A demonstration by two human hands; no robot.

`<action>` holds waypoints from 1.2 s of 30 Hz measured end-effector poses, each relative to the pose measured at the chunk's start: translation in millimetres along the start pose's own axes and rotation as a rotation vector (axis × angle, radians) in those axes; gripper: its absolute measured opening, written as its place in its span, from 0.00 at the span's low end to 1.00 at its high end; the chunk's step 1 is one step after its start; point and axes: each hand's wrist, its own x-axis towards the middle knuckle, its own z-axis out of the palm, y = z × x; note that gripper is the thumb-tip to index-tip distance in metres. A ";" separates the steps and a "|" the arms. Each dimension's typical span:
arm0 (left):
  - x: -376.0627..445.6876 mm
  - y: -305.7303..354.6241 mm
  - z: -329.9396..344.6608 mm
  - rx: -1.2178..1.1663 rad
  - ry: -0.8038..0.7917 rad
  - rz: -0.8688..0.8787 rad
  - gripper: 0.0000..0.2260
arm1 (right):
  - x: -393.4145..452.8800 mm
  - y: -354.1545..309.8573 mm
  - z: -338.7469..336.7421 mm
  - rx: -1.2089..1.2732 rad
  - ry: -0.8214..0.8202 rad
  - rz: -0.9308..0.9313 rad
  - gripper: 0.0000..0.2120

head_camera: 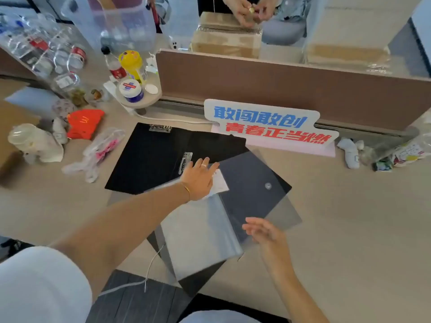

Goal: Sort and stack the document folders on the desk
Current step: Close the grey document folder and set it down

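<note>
An open black clip folder (pixel 149 157) lies flat on the desk with metal clips at its top and spine. A dark translucent snap-button folder (pixel 256 183) overlaps its right side. A clear plastic sleeve folder (pixel 200 234) lies in front, partly over a black folder edge (pixel 198 283). My left hand (pixel 198 180) rests palm down, fingers spread, on a white paper (pixel 220 183) where the folders meet. Blurred, my right hand (pixel 265 231) hovers with fingers apart at the sleeve folder's right edge, holding nothing.
A white sign (pixel 268 123) with blue and red characters stands behind the folders against a brown divider (pixel 279 85). Bottles, jars, a red cap (pixel 85 123) and plastic bags crowd the left. Wrappers lie at the right (pixel 396 155). Another person's hands (pixel 251 8) work beyond the divider.
</note>
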 end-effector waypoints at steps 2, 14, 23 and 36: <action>1.8 -5.0 -1.4 -0.005 -0.067 -0.027 0.28 | -0.7 20.2 3.9 0.000 0.036 0.053 0.10; 21.3 -28.0 20.7 -0.242 -0.039 -0.016 0.21 | 7.2 88.2 31.1 -0.057 -0.082 0.432 0.25; 16.0 -41.0 -6.6 -0.417 0.117 -0.129 0.17 | -2.3 48.9 29.2 -0.150 -0.041 0.299 0.25; 0.4 -28.6 -92.8 -0.660 0.416 -0.259 0.16 | 0.6 -35.3 -11.3 -0.361 0.328 -0.069 0.14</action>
